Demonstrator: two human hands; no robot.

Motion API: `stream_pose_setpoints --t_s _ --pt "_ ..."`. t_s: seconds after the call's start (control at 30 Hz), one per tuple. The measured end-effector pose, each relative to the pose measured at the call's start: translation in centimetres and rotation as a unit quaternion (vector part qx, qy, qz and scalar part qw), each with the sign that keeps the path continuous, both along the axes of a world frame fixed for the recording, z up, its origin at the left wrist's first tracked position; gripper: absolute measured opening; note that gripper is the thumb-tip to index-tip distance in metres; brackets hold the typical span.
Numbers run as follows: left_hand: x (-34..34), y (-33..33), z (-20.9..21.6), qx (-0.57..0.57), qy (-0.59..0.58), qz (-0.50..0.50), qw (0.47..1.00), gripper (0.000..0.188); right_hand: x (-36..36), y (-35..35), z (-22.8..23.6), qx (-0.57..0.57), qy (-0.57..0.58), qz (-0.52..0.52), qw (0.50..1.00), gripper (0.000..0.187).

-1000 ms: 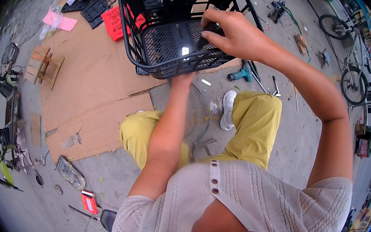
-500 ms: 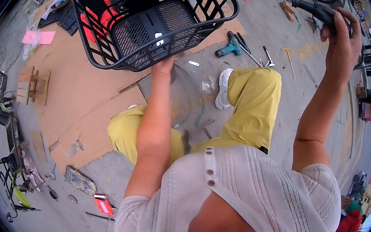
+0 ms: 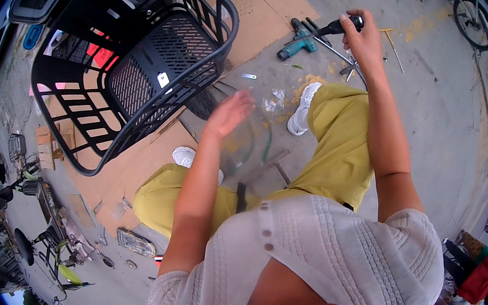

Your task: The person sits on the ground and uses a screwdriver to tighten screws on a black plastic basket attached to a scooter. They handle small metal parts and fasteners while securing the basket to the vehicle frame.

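You're squatting on outdoor concrete laid with cardboard (image 3: 274, 2). Your right hand (image 3: 362, 40), at one o'clock, is clenched round a black bar grip (image 3: 343, 24), likely to steady it. Your left hand (image 3: 228, 113) hangs open, holding nothing, just below the black basket (image 3: 143, 73) at eleven o'clock. Beside the grip lies a teal drill (image 3: 297, 43). Beyond, bicycles (image 3: 471, 15) stand at two o'clock; your knees (image 3: 338, 122) crowd the space between.

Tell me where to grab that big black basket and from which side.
Grip the black basket by its thick top rim on the edge nearest the left hand, coming from the person's side. The rim is a rounded bar with open slats below, so fingers can likely wrap around it.
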State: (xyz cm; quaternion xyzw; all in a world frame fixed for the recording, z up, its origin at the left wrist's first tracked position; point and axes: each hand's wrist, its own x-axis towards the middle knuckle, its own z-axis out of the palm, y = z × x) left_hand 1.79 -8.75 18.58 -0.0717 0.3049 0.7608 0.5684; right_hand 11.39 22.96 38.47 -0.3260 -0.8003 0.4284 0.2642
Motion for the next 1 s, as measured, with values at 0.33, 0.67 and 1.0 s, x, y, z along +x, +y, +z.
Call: stream_pose_setpoints --t_s 0.33,0.67,1.0 --pt "-3.2 7.1 -20.5 -0.454 0.204 -0.082 0.864 0.025 3.6 -3.2 -0.5 0.135 -0.129 0.246 0.951 0.026" --pt "-7.5 6.1 -35.2 -0.447 0.736 -0.263 0.435 0.030 6.6 0.1 -2.0 0.206 -0.108 0.288 0.929 0.032" --pt "-8.1 13.3 -33.5 -0.430 0.718 -0.341 0.429 0.027 9.4 0.4 -3.4 0.193 -0.058 0.207 0.957 0.025"
